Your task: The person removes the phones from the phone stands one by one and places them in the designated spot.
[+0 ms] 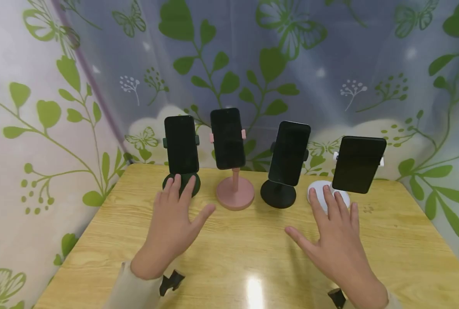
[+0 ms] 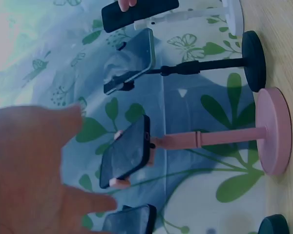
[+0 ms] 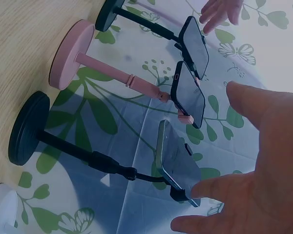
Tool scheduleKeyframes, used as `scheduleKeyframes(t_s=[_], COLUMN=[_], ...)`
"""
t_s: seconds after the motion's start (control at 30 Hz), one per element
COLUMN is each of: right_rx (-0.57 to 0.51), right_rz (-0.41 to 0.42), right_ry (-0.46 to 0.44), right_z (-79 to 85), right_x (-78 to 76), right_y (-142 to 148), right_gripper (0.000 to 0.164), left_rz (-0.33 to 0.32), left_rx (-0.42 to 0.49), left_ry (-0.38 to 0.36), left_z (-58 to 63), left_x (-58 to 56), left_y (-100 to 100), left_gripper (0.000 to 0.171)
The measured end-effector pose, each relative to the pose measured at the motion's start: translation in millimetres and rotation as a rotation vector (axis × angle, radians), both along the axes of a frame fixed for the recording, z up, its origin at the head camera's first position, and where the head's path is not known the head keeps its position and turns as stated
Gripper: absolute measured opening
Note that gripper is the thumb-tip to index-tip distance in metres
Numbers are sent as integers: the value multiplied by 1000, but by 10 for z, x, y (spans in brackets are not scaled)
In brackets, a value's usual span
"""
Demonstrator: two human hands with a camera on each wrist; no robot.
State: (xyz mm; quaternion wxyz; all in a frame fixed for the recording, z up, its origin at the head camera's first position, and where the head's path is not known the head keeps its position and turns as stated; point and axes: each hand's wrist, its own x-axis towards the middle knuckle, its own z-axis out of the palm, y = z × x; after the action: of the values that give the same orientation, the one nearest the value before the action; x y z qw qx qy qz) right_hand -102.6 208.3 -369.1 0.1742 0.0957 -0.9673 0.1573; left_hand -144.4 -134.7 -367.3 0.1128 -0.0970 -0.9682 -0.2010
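My left hand (image 1: 173, 227) hovers with fingers spread in front of the dark green phone stand (image 1: 169, 183), which holds a black phone (image 1: 181, 144). Over towards the white stand (image 1: 317, 189), my right hand (image 1: 335, 244) is likewise spread, its fingertips overlapping that stand's round base in the head view. A phone (image 1: 359, 164) sits tilted in the white stand's clamp. Between the hands stand a pink stand (image 1: 235, 194) with a black phone (image 1: 227, 138) and a black stand (image 1: 278, 194) with a phone (image 1: 289, 153). Neither hand holds anything.
All the stands are in a row along the back of the wooden table (image 1: 233, 257). Behind them hangs a curtain (image 1: 229, 51) printed with green leaves and butterflies. Black straps or mounts (image 1: 171, 282) show at the wrists.
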Motion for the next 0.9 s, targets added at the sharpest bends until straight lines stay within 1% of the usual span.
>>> scheduleKeyframes(t_s=[0.1, 0.27, 0.33, 0.4, 0.47, 0.57, 0.63, 0.7, 0.8, 0.9], right_rx=[-13, -16, -17, -15, -18, -23, -30, -35, -41, -46], right_rz=[-1, 0, 4, 9, 11, 9, 8, 11, 20, 28], right_ry=[-3, 0, -2, -10, -13, -14, -13, -18, -23, -16], right_z=[1, -9, -13, -16, -21, -30, -33, -33, -25, -11], right_x=[19, 36, 43, 48, 46, 47, 43, 38, 20, 10], right_y=[16, 36, 43, 53, 60, 69, 66, 64, 60, 60], right_gripper=[97, 95, 96, 97, 98, 99, 99, 99, 99, 99], left_rz=[28, 59, 76, 100, 121, 144, 157, 169, 183, 166], left_rx=[43, 148, 196, 241, 280, 342, 395, 470, 594, 737], left_ry=[61, 141, 161, 172, 149, 87, 49, 45, 47, 17], left_z=[-7, -25, -25, -19, 1, 10, 6, -7, -1, 30], left_x=[-68, -209, -288, -400, -532, -746, -853, -930, -1002, -1082], left_y=[-56, -208, -273, -336, -402, -530, -615, -688, -736, -756], left_gripper=[85, 78, 76, 76, 76, 79, 80, 78, 76, 78])
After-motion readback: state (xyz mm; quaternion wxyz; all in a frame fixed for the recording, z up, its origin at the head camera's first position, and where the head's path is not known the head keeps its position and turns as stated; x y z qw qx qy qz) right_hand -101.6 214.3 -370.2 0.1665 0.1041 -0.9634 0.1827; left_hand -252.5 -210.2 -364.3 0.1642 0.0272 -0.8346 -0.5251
